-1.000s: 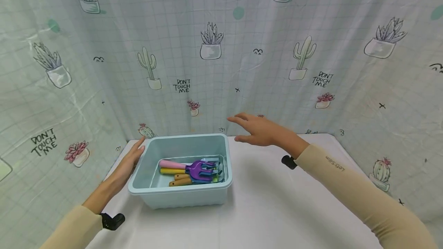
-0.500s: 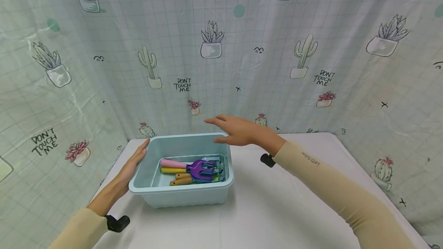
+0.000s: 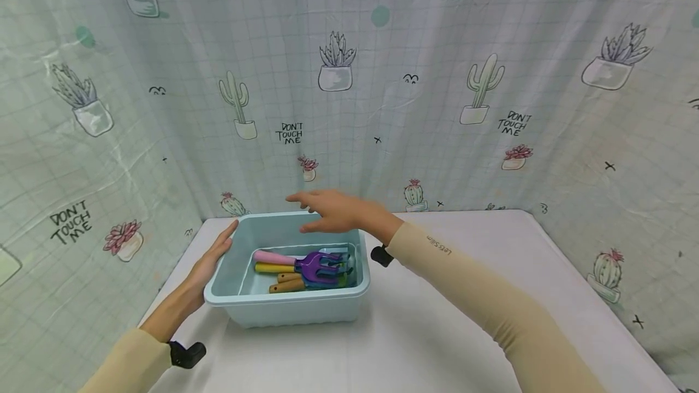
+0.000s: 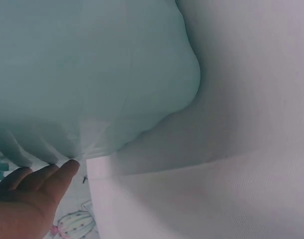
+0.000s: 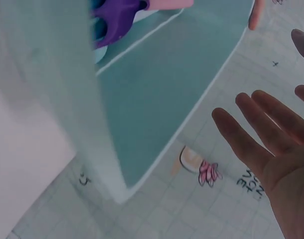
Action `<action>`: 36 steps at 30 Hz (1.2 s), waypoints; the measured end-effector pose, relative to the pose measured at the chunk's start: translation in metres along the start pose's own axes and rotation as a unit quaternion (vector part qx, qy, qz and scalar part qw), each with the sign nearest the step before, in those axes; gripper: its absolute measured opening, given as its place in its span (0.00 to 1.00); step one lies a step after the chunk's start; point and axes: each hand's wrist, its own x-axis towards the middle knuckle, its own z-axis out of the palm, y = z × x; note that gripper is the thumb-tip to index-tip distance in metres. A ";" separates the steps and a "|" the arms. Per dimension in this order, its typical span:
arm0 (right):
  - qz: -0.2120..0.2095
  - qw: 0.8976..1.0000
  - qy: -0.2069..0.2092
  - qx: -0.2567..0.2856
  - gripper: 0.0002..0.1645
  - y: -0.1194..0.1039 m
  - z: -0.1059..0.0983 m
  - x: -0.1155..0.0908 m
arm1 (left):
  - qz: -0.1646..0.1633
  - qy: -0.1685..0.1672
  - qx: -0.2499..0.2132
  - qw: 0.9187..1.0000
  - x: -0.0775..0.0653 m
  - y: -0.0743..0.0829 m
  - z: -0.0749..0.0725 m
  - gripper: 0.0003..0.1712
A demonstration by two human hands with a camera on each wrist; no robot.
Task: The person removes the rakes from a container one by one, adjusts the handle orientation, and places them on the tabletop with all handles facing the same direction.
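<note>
A pale blue plastic basin (image 3: 284,314) stands on the white table. In it lies a pile of small garden tools: a purple hand fork (image 3: 317,268) with a pink handle (image 3: 272,257) on top, and yellow and wooden handles (image 3: 286,286) beneath. My left hand (image 3: 203,268) rests its straight fingers along the basin's left side; in the left wrist view the fingertips (image 4: 68,172) touch the basin's wall. Above the basin's back rim hovers my right hand (image 3: 333,211), fingers spread and holding nothing. The right wrist view shows it apart from the basin.
The white table (image 3: 437,296) extends to the right and in front of the basin. A curtain (image 3: 377,108) printed with cacti hangs behind the table and along both sides. Black wrist cameras (image 3: 187,355) sit on both arms.
My right hand has moved left from beside the basin to above its back part. My left hand has stayed at the left side, and the tools lie as before.
</note>
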 end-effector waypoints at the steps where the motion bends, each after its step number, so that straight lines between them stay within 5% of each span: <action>1: -0.004 1.000 -0.002 0.003 0.43 -0.001 0.003 0.006 | -0.002 0.001 -0.002 1.000 0.000 0.000 0.000 0.35; 16: 0.026 0.997 -0.054 0.052 0.34 0.003 0.064 0.071 | -0.008 0.008 -0.009 1.000 -0.003 0.002 0.001 0.36; 28: 0.048 0.991 -0.094 0.085 0.33 0.002 0.090 0.089 | -0.008 0.012 -0.007 1.000 -0.005 0.002 -0.001 0.35; 36: 0.038 0.994 -0.096 0.036 0.32 0.008 0.101 0.095 | 0.001 0.013 0.001 1.000 -0.004 0.005 0.002 0.35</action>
